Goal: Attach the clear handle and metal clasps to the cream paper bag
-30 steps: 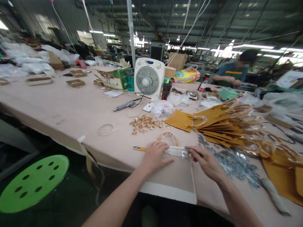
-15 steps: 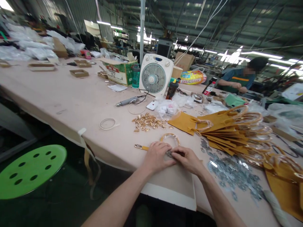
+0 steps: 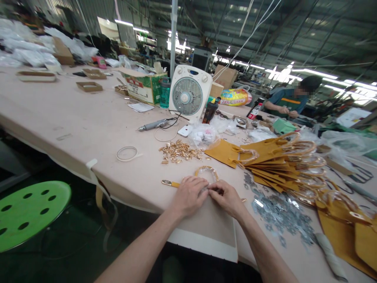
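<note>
My left hand (image 3: 188, 194) presses down on a yellow strap with a gold clasp (image 3: 168, 183) at its left end, near the table's front edge. My right hand (image 3: 226, 197) meets it fingertip to fingertip, pinching a small part over the strap; the part is mostly hidden by the fingers. A clear ring handle (image 3: 206, 171) lies just beyond my hands. A heap of gold metal fittings (image 3: 177, 151) sits farther back. Small silver plates (image 3: 279, 214) are spread to the right.
A stack of yellow pieces with ring handles (image 3: 282, 161) lies at right. A white fan (image 3: 190, 93), a green carton (image 3: 142, 87), a rotary tool (image 3: 153, 125) and a tape ring (image 3: 126, 153) stand on the table. Another person (image 3: 290, 102) works at the far side. A green stool (image 3: 28, 212) stands at left.
My right hand moved left from the strap's right end and joined my left hand over the strap. The white strip seen a second ago is now covered.
</note>
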`<state>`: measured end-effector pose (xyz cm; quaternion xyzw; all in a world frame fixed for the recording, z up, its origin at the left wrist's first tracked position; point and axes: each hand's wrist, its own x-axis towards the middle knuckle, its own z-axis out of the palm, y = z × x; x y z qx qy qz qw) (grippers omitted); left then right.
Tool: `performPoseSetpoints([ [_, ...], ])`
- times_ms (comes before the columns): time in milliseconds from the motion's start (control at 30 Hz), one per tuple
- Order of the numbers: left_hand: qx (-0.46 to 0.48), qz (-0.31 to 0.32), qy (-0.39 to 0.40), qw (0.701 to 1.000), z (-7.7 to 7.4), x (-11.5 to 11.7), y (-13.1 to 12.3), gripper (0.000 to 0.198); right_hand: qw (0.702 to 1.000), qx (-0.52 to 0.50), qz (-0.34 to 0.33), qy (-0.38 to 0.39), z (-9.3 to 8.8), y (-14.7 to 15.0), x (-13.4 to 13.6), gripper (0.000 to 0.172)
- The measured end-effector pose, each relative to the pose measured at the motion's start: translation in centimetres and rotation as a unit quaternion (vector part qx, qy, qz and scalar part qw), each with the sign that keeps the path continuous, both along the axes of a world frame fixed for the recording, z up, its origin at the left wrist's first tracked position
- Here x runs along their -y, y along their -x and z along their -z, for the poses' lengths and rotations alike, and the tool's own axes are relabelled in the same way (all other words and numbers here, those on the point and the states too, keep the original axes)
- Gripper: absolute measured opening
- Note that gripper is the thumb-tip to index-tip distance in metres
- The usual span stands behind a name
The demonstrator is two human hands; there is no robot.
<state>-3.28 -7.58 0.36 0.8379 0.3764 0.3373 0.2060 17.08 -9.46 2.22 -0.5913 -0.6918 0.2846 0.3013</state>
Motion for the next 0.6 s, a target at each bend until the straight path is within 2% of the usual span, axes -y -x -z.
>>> performPoseSetpoints([
  [133, -0.019, -0.011, -0.003, 1.0, -0.2, -0.2, -0.1, 0.028, 0.999, 0.017, -0.018, -0.028, -0.2, 0.2, 0.2, 0.013],
  [233, -0.031, -0.019, -0.013, 0.999, -0.1, -0.4, -0.6, 0.029, 0.995, 0.03, -0.034, -0.088, 0.0, 0.3, 0.8, 0.015],
  [300, -0.044, -0.017, -0.021, 0.999, 0.3, -0.5, -0.9, 0.031, 0.992, 0.031, -0.02, -0.125, 0.5, 0.5, 1.7, 0.017],
  [367, -0.061, -0.011, -0.033, 0.998, 1.0, -0.7, -1.1, 0.033, 0.987, 0.034, 0.014, -0.155, 1.2, 0.6, 2.4, 0.019],
  [467, -0.064, 0.002, -0.073, 0.995, 3.0, -2.2, -1.5, 0.037, 0.983, 0.029, 0.026, -0.182, 1.9, -0.1, 2.6, 0.02],
  [600, -0.057, 0.026, -0.103, 0.993, 5.2, -4.3, -2.2, 0.042, 0.967, -0.05, 0.042, -0.248, 1.1, -2.3, 3.3, 0.029],
])
